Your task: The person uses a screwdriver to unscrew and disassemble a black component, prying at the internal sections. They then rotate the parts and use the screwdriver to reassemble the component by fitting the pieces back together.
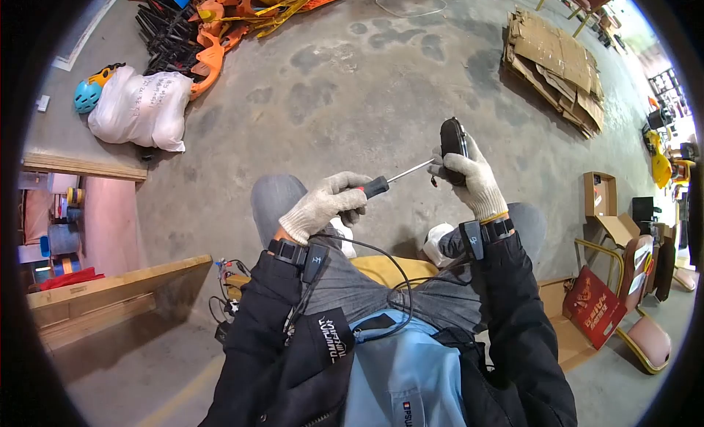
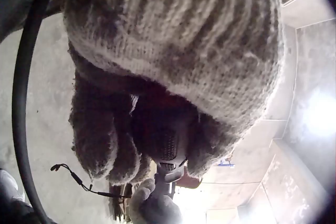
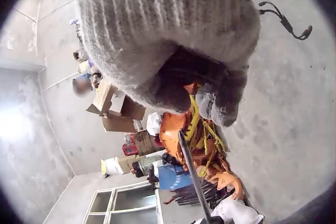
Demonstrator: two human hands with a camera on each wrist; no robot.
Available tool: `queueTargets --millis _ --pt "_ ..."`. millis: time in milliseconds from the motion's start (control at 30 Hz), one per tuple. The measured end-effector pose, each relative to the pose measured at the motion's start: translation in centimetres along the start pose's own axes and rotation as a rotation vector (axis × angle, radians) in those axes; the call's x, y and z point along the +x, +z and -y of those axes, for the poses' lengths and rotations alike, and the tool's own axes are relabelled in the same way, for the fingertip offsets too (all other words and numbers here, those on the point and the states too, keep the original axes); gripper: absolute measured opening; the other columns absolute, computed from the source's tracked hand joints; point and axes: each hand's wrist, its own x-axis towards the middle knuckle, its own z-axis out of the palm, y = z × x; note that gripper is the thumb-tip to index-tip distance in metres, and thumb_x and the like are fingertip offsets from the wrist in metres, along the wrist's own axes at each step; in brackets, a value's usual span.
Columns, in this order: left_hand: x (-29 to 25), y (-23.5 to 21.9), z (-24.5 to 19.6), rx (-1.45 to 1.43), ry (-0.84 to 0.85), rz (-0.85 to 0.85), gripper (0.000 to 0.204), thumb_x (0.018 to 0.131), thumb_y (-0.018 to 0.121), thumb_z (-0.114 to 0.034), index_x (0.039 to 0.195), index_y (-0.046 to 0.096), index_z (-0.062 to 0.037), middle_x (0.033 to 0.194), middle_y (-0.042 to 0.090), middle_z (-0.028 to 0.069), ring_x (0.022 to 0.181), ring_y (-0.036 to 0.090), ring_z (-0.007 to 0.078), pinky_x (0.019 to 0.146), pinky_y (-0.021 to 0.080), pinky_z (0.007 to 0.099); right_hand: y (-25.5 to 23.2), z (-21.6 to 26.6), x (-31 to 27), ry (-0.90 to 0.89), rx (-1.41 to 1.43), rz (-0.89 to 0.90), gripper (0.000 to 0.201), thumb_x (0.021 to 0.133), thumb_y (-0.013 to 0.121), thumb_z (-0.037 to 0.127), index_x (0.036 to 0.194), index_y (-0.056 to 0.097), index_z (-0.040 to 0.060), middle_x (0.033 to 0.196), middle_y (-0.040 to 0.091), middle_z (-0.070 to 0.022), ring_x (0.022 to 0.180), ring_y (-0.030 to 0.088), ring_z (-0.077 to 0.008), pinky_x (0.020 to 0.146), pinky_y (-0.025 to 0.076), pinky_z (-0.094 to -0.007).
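Note:
In the head view the left hand [image 1: 326, 203], in a knitted work glove, grips a screwdriver [image 1: 375, 186] by its dark handle. Its metal shaft points up and right to the right hand [image 1: 473, 179]. That gloved hand holds a black oval part [image 1: 453, 150] upright, fingers curled round its lower half. Whether the screwdriver's tip touches the part cannot be told. In the left wrist view the left hand [image 2: 178, 50] wraps the handle [image 2: 167, 142]. The right wrist view shows the right hand [image 3: 173, 35] with the shaft [image 3: 193, 174] below it; a short cable [image 3: 286, 23] hangs beside the glove.
Flattened cardboard [image 1: 554, 67] lies at the upper right. Orange and yellow parts [image 1: 242, 16] are heaped at the upper left, beside a white sack [image 1: 143, 104] and a blue helmet [image 1: 87, 97]. A wooden board [image 1: 121, 284] is at the left, a red box [image 1: 592, 307] at the right.

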Motion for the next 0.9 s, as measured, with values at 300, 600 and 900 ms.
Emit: queueTargets --millis 300,600,900 --pt "0.1 -0.1 0.3 0.005 0.005 0.005 0.047 0.099 0.071 -0.021 0.14 0.063 0.0005 0.095 0.071 0.0066 0.08 0.068 0.011 0.072 0.055 0.0272 0.1 -0.2 0.0 0.047 0.01 0.051 0.063 0.092 0.071 0.001 0.149 0.043 -0.0011 0.115 0.065 -0.0157 0.097 0.069 -0.0241 0.079 0.062 -0.0376" --pt "0.2 -0.1 0.4 0.021 -0.004 0.012 0.049 0.097 0.073 -0.021 0.139 0.063 0.002 0.097 0.072 0.0073 0.08 0.067 0.0118 0.073 0.054 0.0276 -0.1 -0.2 0.1 0.051 -0.055 0.084 0.061 0.091 0.071 0.0 0.146 0.045 -0.0018 0.114 0.065 -0.0155 0.086 0.065 -0.0207 0.076 0.058 -0.035" --pt "0.7 -0.4 1.0 0.021 0.015 -0.141 0.047 0.102 0.066 -0.022 0.142 0.058 0.0016 0.097 0.071 0.0074 0.077 0.066 0.0116 0.071 0.055 0.0279 -2.5 -2.6 2.1 0.016 -0.352 -0.111 0.057 0.088 0.072 0.004 0.141 0.051 -0.0025 0.106 0.064 -0.0109 0.076 0.064 -0.0181 0.068 0.057 -0.0339"
